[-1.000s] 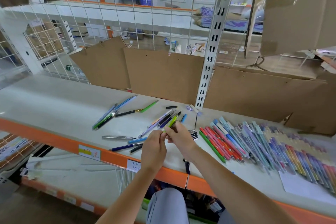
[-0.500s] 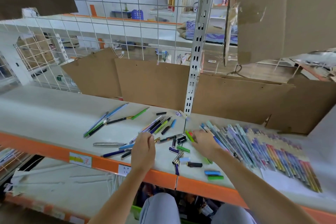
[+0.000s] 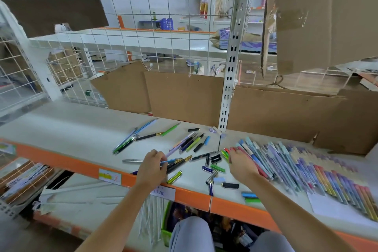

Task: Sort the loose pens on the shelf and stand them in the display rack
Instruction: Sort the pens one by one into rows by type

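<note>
Loose pens (image 3: 190,143) and caps lie scattered across the middle of the white shelf (image 3: 61,129). My left hand (image 3: 152,166) has its fingers curled around a blue pen (image 3: 172,161) and a dark pen with a gold tip (image 3: 180,163), low over the shelf's front. My right hand (image 3: 242,164) lies on the left end of a long sorted row of pens (image 3: 296,165), fingertips touching the red ones (image 3: 255,162). A green pen (image 3: 224,154) lies just beside those fingertips. The row rests on a tan stepped card (image 3: 306,152).
A white slotted upright (image 3: 229,88) stands behind the pile, with brown cardboard sheets (image 3: 184,96) leaning along the back. A second small pen group (image 3: 126,143) and a silver pen (image 3: 133,161) lie to the left. Loose caps (image 3: 248,194) sit near the orange front edge (image 3: 61,159).
My right hand carried the green pen from the middle to the left end of the sorted row. My left hand dropped onto the loose pens and closed around some.
</note>
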